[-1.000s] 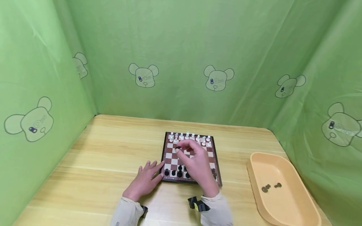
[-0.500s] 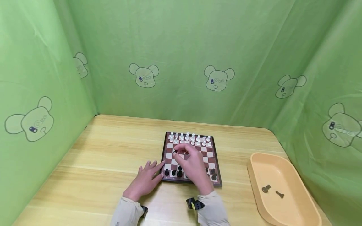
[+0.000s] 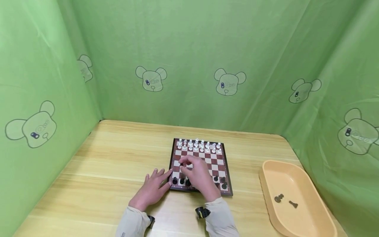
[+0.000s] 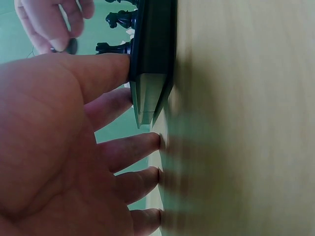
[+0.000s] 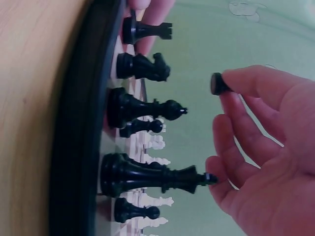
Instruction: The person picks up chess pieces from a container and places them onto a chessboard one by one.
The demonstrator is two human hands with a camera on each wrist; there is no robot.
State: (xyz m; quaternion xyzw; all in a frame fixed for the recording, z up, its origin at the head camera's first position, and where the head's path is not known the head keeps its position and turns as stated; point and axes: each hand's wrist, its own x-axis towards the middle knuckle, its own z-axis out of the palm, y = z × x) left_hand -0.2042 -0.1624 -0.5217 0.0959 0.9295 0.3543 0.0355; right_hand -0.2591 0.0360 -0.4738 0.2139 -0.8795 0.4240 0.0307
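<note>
My right hand is over the left part of the chessboard, pinching a small black pawn between thumb and index finger. The pawn's round base shows in the right wrist view; its top is hidden by the fingers. Below it on the near row stand a black rook, a knight, a bishop and a tall king. My left hand lies at the board's near left corner, thumb and index finger touching its edge, the other straight fingertips on the table.
White pieces fill the two far rows of the board. At its near right stand more black pieces. An orange tray on the right holds two dark chess pieces. Green curtains surround the wooden table.
My right hand has come nearer and slightly left across the board with the black pawn. One piece in the tray has rolled to a new angle. My left hand has stayed put.
</note>
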